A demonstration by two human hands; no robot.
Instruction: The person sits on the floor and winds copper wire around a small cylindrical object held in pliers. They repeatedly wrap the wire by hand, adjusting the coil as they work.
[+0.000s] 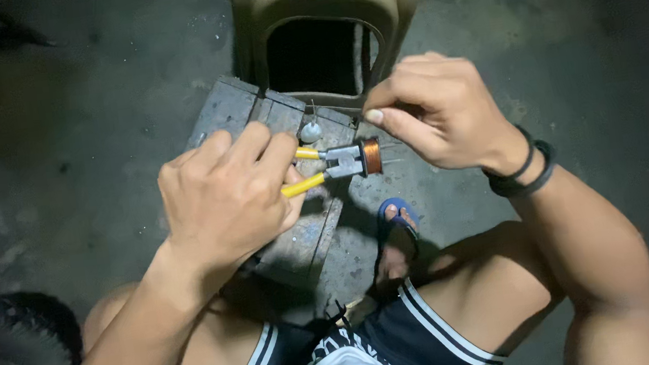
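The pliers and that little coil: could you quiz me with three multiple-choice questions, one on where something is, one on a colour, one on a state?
1. Where is the coil?
A. On the floor
B. At the tip of the pliers
C. On the person's knee

2. What colour are the plier handles?
A. Yellow
B. Red
C. Blue

3. What is the left hand doing?
A. Lying open on the wood block
B. Hanging free
C. Gripping the plier handles

Answers: 1 B, the copper coil sits at the metal tip, with the right hand pinching just above it. 2 A, both handles show yellow. 3 C, its fingers wrap around the handles.
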